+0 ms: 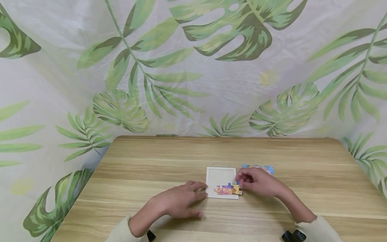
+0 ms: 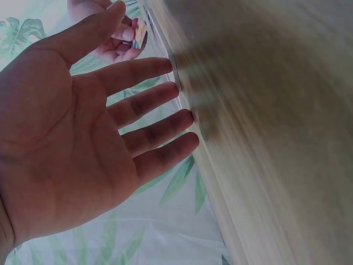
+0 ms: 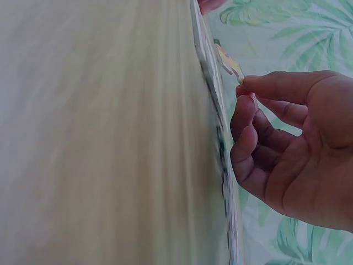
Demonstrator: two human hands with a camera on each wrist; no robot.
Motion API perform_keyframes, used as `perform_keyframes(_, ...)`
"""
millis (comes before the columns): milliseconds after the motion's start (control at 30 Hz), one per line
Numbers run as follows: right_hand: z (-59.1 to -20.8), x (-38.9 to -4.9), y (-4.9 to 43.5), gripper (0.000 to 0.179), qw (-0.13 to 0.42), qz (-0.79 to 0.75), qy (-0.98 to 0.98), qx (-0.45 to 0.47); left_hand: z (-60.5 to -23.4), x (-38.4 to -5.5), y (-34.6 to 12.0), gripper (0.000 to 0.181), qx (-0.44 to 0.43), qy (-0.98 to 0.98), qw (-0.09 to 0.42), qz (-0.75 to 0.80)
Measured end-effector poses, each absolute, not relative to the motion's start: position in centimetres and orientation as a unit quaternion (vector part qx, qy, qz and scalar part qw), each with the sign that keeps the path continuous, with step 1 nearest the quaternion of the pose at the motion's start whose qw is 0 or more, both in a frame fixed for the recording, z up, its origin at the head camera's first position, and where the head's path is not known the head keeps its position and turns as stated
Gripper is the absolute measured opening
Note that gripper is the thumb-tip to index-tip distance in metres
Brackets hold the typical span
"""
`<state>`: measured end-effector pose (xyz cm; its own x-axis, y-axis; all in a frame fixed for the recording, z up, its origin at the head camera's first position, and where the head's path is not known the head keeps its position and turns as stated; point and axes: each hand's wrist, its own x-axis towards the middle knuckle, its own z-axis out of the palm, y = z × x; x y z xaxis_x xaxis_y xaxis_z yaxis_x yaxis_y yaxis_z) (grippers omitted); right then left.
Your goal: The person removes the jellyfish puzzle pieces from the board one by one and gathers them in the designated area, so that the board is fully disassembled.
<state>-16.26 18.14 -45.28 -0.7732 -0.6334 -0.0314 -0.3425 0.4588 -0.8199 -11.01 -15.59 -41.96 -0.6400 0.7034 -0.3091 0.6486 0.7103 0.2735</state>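
Observation:
A white puzzle tray [image 1: 219, 176] with a raised rim lies on the table in the head view. Over its lower right part is a small strip of joined jigsaw pieces [image 1: 226, 190], yellow, pink and blue. My right hand [image 1: 260, 181] pinches the strip's right end between thumb and fingers; the right wrist view shows the pieces [image 3: 229, 62] tilted and lifted off the tray. At the tray's left edge, my left hand [image 1: 181, 199] rests with fingers spread and fairly straight, fingertips at the rim. Its palm [image 2: 66, 149] holds nothing in the left wrist view.
More colourful jigsaw pieces [image 1: 268, 169], blue and pink, lie right of the tray, partly hidden behind my right hand. The wooden table [image 1: 151, 161] ends at a leaf-patterned cloth [image 1: 181, 84] behind it.

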Motion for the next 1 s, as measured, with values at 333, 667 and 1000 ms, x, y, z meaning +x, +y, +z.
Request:
perform_keyframes(333,-45.4,-15.7,20.7,0.008,0.170,-0.428,0.837,-0.296,-41.9,-10.9,-15.8,0.065,0.370,0.904,0.203,0.073)
perform_keyframes(667,-45.4,-15.7,21.4,0.006,0.179,-0.396,0.850,-0.297,-42.1,-10.7,-16.2,0.064,0.366,0.905,0.202,0.076)
perform_keyframes(1000,-45.5,-15.8,21.2,0.007,0.174,-0.391,0.853,-0.298,-42.0,-10.7,-16.2,0.065,0.363,0.906,0.203,0.076)
